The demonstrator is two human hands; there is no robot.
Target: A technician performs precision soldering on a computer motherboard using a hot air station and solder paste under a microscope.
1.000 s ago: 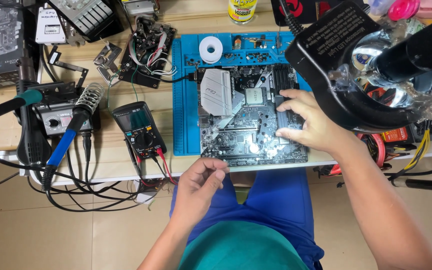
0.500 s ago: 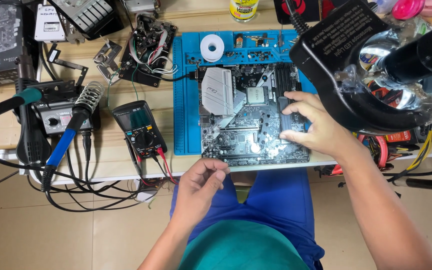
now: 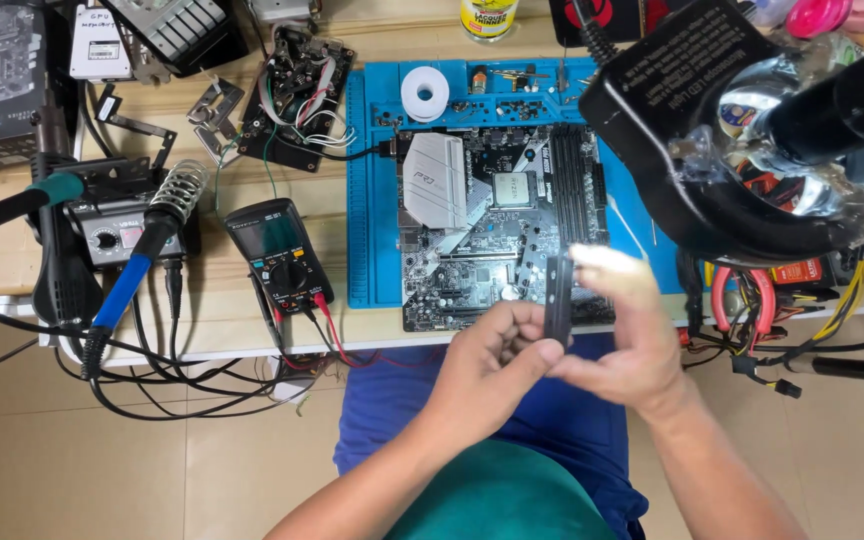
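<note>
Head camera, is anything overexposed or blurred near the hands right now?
Head view: the right hand has its upper fingers blown out white by lamp glare; the slim black part it shares with the left hand is slightly motion-blurred; the motherboard stays sharp.

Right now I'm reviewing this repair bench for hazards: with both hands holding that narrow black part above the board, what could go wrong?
1. The left hand and right hand pinch the narrow black part over the motherboard; a slip could drop it onto exposed components.
2. The multimeter probe leads trail off the table edge near the left arm and might snag.
3. The magnifier lamp hangs close over the right hand, so lifting could bump it.
</note>
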